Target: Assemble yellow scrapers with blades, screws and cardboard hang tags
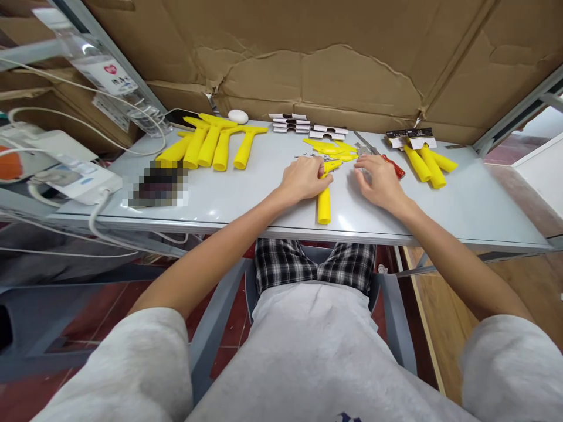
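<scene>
Partly hidden behind the fingers of the left hand (303,177), the head of a yellow T-shaped handle (324,205) is hard to make out; its hollow lower end shows clearly, pointing toward the person. The right hand (380,183) covers part of a red-handled tool (397,170), and a pixelated patch (156,187) masks something at the left of the surface (264,199). The left grip is closed around the top of the handle, which lies just under and beside its thumb. The right grip is loosely open, fingers curved and thumb apart, to the right of the handle; whether its fingertips touch anything is unclear.

Just beyond the hands, flat yellow pieces (332,146) and tiny scattered screws (310,156) crowd the space, with black-and-white cards (290,123) stacked behind. More yellow handles (210,143) stand in a leaning row to the left, near a white oval object (238,116) and a clear bottle (105,76). To the right lie carded yellow handles (428,164). Brown cardboard (334,76) walls off the back.
</scene>
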`<action>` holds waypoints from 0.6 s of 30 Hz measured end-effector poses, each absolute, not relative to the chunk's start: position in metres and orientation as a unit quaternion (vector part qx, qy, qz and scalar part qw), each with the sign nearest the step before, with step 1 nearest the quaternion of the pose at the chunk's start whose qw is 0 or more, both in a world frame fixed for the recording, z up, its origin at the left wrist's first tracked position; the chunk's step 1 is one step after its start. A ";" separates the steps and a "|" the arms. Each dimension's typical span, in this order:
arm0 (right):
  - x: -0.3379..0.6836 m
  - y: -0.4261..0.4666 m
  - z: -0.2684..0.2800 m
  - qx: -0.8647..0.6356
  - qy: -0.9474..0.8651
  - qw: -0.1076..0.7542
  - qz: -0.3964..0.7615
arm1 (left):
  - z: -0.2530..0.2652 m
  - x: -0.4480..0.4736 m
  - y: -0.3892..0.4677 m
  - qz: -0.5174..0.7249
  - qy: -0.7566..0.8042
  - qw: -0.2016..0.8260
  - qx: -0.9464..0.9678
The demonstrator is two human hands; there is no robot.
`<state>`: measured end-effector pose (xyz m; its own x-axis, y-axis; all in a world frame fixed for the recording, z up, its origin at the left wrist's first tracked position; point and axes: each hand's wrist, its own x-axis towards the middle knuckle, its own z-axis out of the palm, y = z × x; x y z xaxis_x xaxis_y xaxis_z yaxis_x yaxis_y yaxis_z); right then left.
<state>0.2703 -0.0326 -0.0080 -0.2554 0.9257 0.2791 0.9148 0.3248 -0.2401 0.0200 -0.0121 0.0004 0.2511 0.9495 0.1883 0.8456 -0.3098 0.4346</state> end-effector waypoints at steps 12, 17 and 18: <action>0.233 -0.053 -0.031 -0.567 -0.817 0.048 0.088 | -0.011 -0.021 -0.067 0.157 0.545 0.020 0.823; 0.225 -0.058 -0.028 -0.611 -0.786 0.028 0.087 | -0.018 -0.027 -0.078 0.099 0.583 0.057 0.805; 0.224 -0.059 -0.027 -0.617 -0.782 0.027 0.087 | -0.018 -0.026 -0.078 0.086 0.586 0.063 0.804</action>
<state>0.2240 -0.0595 -0.0272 -0.2382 0.9690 -0.0648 0.9595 0.2245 -0.1699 -0.0265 -0.0777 -0.0182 0.2995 0.9520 0.0638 0.9302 -0.3062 0.2025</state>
